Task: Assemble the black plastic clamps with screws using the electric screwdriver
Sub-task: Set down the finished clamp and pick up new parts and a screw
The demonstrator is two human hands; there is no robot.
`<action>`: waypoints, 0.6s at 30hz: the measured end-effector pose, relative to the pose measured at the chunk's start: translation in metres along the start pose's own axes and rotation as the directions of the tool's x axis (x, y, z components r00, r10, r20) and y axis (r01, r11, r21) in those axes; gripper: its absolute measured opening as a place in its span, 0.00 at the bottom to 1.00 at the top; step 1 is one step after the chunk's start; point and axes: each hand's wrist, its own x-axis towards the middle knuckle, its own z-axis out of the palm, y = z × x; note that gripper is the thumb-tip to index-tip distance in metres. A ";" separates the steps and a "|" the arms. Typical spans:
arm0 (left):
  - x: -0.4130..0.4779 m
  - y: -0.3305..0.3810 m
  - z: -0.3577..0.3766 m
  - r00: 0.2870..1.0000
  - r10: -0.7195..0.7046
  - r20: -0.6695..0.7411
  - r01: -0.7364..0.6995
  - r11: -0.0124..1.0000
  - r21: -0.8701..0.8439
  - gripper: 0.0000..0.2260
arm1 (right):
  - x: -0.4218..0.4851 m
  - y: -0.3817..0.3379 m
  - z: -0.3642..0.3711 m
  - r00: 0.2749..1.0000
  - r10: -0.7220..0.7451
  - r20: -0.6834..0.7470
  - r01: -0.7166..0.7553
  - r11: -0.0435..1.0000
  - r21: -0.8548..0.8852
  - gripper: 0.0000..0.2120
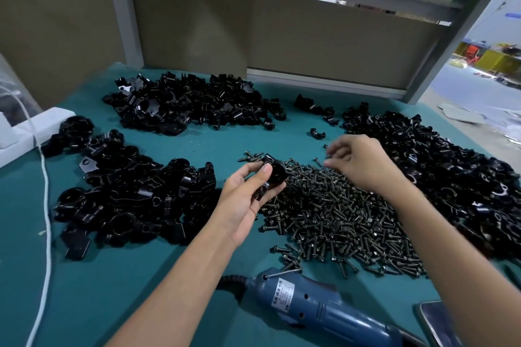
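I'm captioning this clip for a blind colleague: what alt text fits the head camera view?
A person's left hand grips a round black plastic clamp while the right hand hovers, fingers curled, over a pile of dark metal screws on a teal table. Heaps of black clamp parts surround it; a blue electric screwdriver lies nearest.

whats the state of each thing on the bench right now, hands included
left hand, grips a black clamp
right hand, fingers curled above the screw pile, hold unclear
electric screwdriver, lying on the mat, unheld
clamp parts, loose heaps around the screws
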 end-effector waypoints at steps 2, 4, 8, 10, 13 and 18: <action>0.000 0.000 0.000 1.000 0.006 0.011 -0.005 1.000 -0.025 0.14 | -0.019 -0.020 0.015 0.987 -0.134 -0.085 0.147 0.973 0.179 0.10; -0.001 0.001 0.001 1.000 0.011 0.026 -0.010 0.999 -0.040 0.13 | -0.031 -0.031 0.031 0.969 -0.188 -0.163 0.227 0.934 0.274 0.11; -0.003 0.002 0.001 0.999 0.019 0.043 -0.018 1.000 -0.017 0.15 | -0.035 -0.037 0.047 0.960 -0.180 -0.217 0.252 0.892 0.375 0.09; -0.003 0.002 0.001 0.999 0.019 0.034 -0.018 1.000 -0.018 0.15 | -0.036 -0.036 0.050 0.957 -0.182 -0.227 0.260 0.884 0.389 0.09; -0.003 0.001 0.001 1.000 0.005 0.023 -0.004 0.998 -0.060 0.16 | -0.037 -0.035 0.052 0.952 -0.181 -0.248 0.271 0.876 0.400 0.10; -0.005 0.001 0.002 1.000 -0.008 0.017 0.009 0.995 -0.097 0.21 | -0.041 -0.035 0.052 0.937 -0.224 -0.270 0.318 0.866 0.386 0.08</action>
